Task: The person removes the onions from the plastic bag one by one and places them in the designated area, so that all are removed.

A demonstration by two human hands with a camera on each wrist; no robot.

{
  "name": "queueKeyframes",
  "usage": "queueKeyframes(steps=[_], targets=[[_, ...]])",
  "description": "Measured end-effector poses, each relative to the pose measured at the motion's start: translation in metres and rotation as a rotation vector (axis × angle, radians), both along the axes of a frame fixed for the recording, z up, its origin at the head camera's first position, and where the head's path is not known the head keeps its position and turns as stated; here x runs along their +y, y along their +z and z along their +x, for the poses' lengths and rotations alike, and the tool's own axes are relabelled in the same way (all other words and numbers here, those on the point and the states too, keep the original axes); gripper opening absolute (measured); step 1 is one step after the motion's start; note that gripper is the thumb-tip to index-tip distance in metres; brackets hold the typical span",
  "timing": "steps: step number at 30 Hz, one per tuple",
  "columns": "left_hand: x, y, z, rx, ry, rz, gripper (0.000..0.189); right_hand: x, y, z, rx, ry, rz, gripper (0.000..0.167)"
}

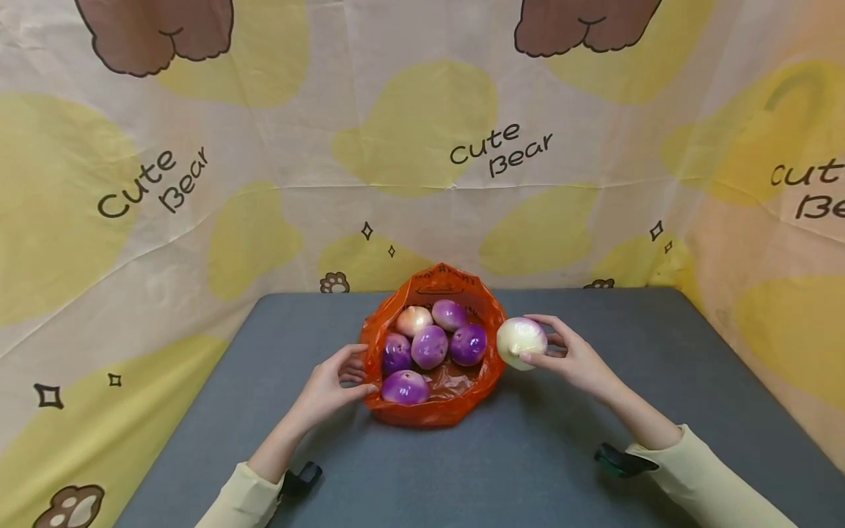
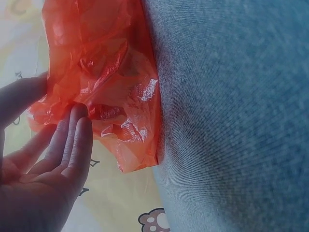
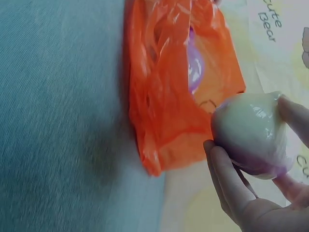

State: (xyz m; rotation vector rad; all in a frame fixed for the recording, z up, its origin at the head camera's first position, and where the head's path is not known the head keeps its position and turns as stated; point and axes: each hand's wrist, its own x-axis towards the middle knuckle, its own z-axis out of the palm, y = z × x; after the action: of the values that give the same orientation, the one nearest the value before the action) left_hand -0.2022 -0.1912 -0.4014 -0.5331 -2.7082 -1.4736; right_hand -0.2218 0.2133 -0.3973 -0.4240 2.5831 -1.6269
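An orange-red plastic bag (image 1: 441, 414) stands with its mouth wide and facing me. Inside lie several round, shiny vegetables, mostly purple (image 1: 429, 347), with one pale pinkish one (image 1: 414, 320). My left hand (image 1: 337, 381) holds the bag's left rim, thumb and fingers against the thin film (image 2: 116, 96). In my right hand (image 1: 571, 356) is a round white-and-purple vegetable (image 3: 253, 128) with a glossy surface, gripped between thumb and fingers. That vegetable is just outside the right rim, overlapping it in the head view.
A grey table (image 1: 594, 455) carries the bag near its back edge. Behind and beside it hangs a pale cloth (image 1: 409, 132) with yellow patches and bear prints. Dark straps (image 1: 626, 460) circle both wrists beside cream sleeves.
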Motion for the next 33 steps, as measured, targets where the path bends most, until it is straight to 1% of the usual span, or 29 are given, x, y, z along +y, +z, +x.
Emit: queueKeyframes(steps=[3, 8, 13, 17, 20, 26, 33], targets=[[0.001, 0.006, 0.004, -0.003, -0.003, -0.002, 0.058, 0.009, -0.001, 0.000, 0.004, -0.033, 0.022, 0.062], [0.001, 0.004, 0.004, 0.006, -0.015, 0.009, 0.058, 0.026, -0.002, -0.002, -0.007, -0.083, 0.035, 0.064], [0.001, 0.002, 0.002, 0.004, -0.024, 0.015, 0.058, 0.040, -0.004, -0.006, -0.085, -0.113, -0.005, 0.069], [-0.005, -0.015, -0.009, 0.003, -0.016, 0.011, 0.060, 0.047, -0.008, -0.012, -0.130, -0.124, -0.057, 0.071], [-0.010, -0.028, -0.017, 0.010, -0.007, 0.002, 0.062, 0.051, -0.012, -0.016, -0.142, -0.132, -0.074, 0.071], [-0.010, -0.028, -0.017, 0.010, 0.007, -0.005, 0.062, 0.055, -0.019, -0.024, -0.177, -0.120, -0.080, 0.072], [-0.010, -0.028, -0.017, 0.023, -0.004, -0.004, 0.063, 0.054, -0.022, -0.033, -0.206, -0.108, -0.070, 0.073]])
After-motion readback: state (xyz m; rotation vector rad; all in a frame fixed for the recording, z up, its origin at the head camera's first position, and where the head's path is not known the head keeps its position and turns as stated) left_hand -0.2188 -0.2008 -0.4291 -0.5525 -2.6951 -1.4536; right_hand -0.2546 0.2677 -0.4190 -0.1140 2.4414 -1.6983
